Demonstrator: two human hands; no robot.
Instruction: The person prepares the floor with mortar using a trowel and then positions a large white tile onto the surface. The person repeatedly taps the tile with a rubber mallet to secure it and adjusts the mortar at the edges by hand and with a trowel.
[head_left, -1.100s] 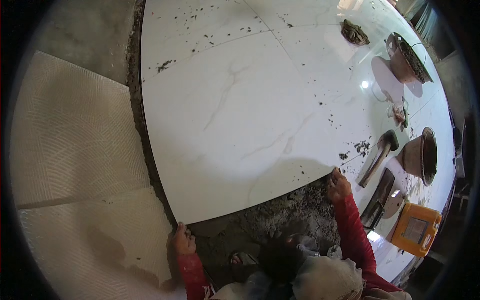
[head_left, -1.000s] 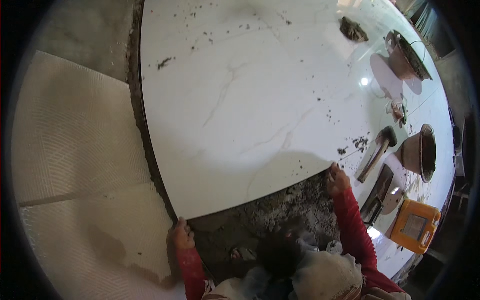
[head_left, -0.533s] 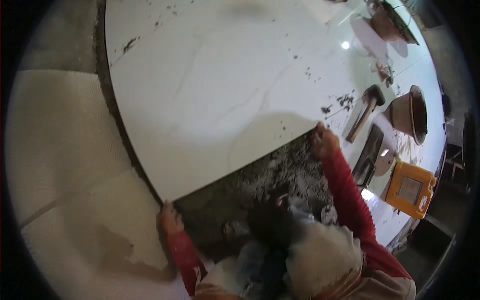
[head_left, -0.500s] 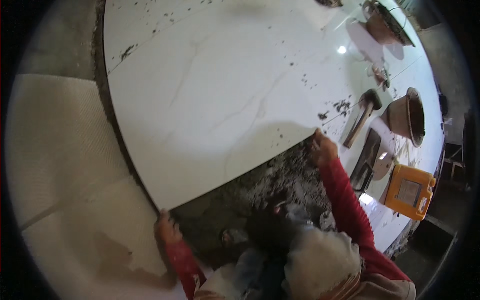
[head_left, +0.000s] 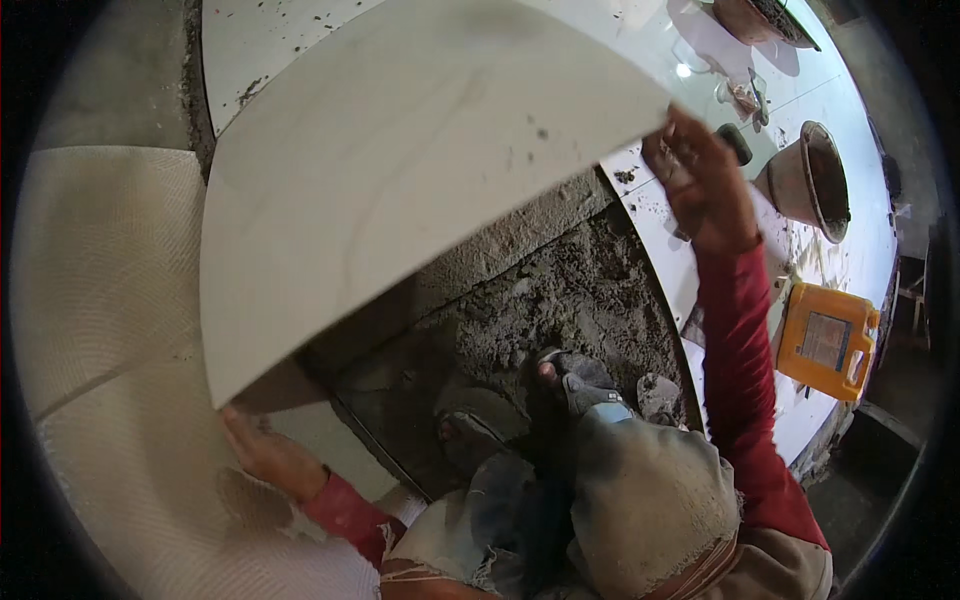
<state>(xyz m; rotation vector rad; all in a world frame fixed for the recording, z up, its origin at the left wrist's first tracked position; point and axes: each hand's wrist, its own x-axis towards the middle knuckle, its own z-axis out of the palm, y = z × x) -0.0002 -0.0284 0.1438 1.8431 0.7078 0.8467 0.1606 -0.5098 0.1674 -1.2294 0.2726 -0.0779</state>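
Note:
A large white floor tile with faint grey veins (head_left: 400, 190) is raised in front of me, its near edge well off the ground. My left hand (head_left: 275, 460) is closed on its near left corner. At the near right corner, my right hand (head_left: 705, 185) grips the edge; those fingers are somewhat blurred. Below the tile, rough grey mortar (head_left: 560, 290) lies exposed, with a paler strip along its far side. My sandalled feet (head_left: 585, 385) stand on the mortar bed, beneath the lifted edge.
Large pale sheets with a ribbed surface (head_left: 110, 260) lie at the left. On white tiles to the right are a bucket (head_left: 795, 185), a yellow jerrycan (head_left: 815, 385), a dark mallet head (head_left: 735, 145) and, farther off, a basin of dark material (head_left: 745, 20).
The tile has come up from its place among the neighbouring tiles, uncovering mortar. My right hand has risen up and right; my left hand has shifted left with its corner.

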